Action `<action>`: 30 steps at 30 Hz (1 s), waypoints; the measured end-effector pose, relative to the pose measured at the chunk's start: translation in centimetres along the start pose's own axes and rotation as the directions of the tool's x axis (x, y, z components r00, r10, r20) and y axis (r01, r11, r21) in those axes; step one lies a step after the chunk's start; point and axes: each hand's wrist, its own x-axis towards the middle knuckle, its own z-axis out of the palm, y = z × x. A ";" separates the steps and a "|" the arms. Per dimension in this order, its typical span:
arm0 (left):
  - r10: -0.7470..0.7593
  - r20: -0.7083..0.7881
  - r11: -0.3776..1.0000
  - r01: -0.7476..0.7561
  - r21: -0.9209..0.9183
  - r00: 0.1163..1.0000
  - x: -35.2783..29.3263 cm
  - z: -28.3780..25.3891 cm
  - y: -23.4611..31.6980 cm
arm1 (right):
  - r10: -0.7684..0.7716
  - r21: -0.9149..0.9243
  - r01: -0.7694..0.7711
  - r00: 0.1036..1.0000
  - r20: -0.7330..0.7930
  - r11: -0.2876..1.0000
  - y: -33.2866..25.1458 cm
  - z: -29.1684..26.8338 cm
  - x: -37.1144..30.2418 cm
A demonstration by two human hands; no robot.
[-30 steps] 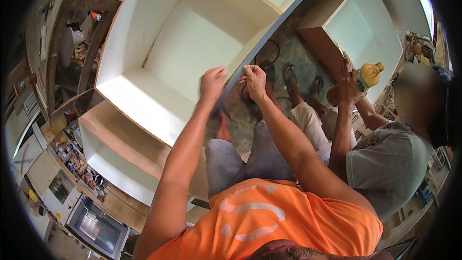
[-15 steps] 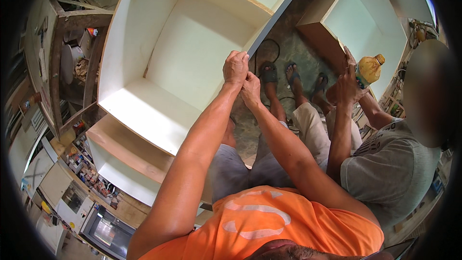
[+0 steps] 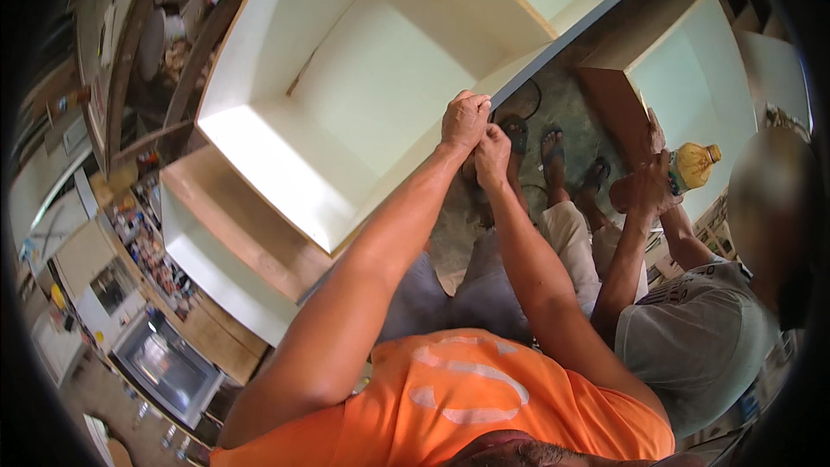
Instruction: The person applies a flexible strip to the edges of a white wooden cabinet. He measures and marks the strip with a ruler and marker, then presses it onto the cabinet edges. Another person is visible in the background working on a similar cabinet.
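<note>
In front of me lies a large white open cabinet (image 3: 406, 69), with a grey edge strip (image 3: 575, 39) along its near right panel edge. My left hand (image 3: 465, 119) is closed over that edge, thumb near the strip. Just below it, almost touching, my right hand (image 3: 493, 156) is curled shut against the outer side of the edge; whatever its fingers hold is hidden. Both arms reach out straight, and the left forearm covers part of the strip.
At my right a co-worker (image 3: 692, 329) holds a plastic bottle of yellowish stuff (image 3: 692, 166) beside another white-lined cabinet (image 3: 692, 69). A wooden frame shelf (image 3: 130, 60) stands at the left. Below it are a drawer-like box (image 3: 233, 216) and a glass-fronted appliance (image 3: 164, 363).
The view has shifted, so the cabinet and both hands appear farther right. My hands keep the same closed pose at the edge. The co-worker still holds the bottle.
</note>
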 end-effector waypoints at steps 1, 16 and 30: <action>-0.009 -0.029 1.000 0.008 -0.025 1.000 -1.6 -0.7 -0.7 | -0.022 0.096 0.015 0.997 0.076 0.995 0.1 -0.1 0.0; 0.099 -0.052 0.981 -0.088 0.175 0.994 -12.7 -5.8 -5.5 | -0.106 -0.008 0.106 0.992 0.064 0.994 -0.9 -0.4 -1.0; -0.002 -0.062 0.982 0.014 0.188 0.998 -13.4 -5.6 -5.0 | -0.423 -0.486 0.836 0.355 0.834 -0.256 -5.5 -1.4 -1.1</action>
